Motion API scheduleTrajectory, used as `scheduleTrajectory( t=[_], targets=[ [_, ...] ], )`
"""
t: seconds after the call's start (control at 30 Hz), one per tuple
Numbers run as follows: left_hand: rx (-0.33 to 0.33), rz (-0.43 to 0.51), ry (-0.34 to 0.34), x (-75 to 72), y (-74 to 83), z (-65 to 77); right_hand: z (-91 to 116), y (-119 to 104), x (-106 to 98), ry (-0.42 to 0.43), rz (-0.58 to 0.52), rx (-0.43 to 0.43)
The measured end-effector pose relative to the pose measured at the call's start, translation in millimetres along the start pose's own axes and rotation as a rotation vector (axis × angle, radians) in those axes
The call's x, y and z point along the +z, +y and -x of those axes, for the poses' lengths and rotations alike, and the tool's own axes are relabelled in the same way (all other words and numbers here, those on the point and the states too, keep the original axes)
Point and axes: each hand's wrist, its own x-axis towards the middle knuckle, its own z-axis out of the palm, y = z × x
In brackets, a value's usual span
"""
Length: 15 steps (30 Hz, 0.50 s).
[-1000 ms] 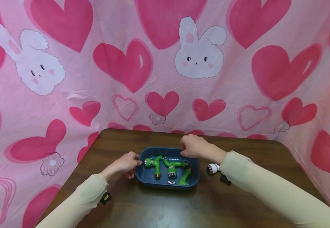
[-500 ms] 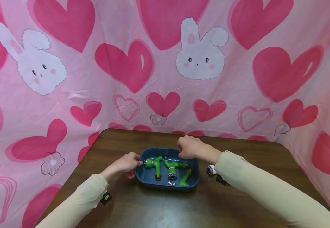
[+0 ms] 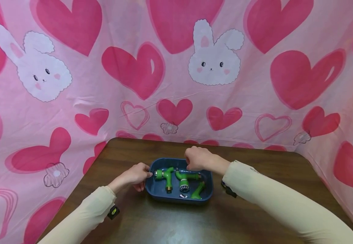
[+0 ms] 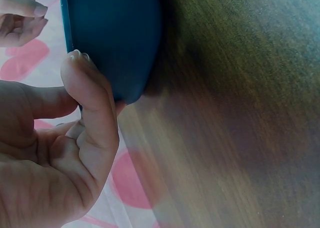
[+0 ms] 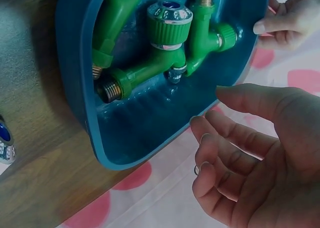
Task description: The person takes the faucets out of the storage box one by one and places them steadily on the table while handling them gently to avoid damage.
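Observation:
A dark blue plastic basin (image 3: 176, 200) stands on the table with green taps inside. The left hand (image 3: 135, 175) pinches its left rim between thumb and fingers; the left wrist view shows the grip against the basin wall (image 4: 120, 37). Above the far rim is the right hand (image 3: 198, 158), its fingers loosely bent and holding nothing in the right wrist view. One green tap (image 3: 166, 178) lies on the left, another with a ribbed knob (image 3: 184, 184) in the middle, and a third green piece (image 3: 198, 190) on the right. A small silver part (image 3: 183, 195) lies near the front wall.
The brown wooden table (image 3: 176, 223) backs onto a pink curtain (image 3: 176, 84) printed with hearts and rabbits. A silver cap with a blue centre (image 5: 6, 144) lies on the table outside the basin. Dark devices sit at both wrists.
The right hand has slid left along the basin's far side, its sleeve now covering the white-and-silver fitting on the table. The left hand and the taps stay put.

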Motion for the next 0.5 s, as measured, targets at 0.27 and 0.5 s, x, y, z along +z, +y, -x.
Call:
scheduleTrajectory(
  t=[0.27,0.5],
  targets=[
    [0.007,-0.006,0.004,0.3,0.2,-0.4,-1.5,-3.8,0.5,-0.015,0.002,0.003],
    [0.005,-0.018,0.009,1.7,0.7,-0.2,-3.5,-6.2,3.0,-0.027,-0.001,0.003]
  ],
)
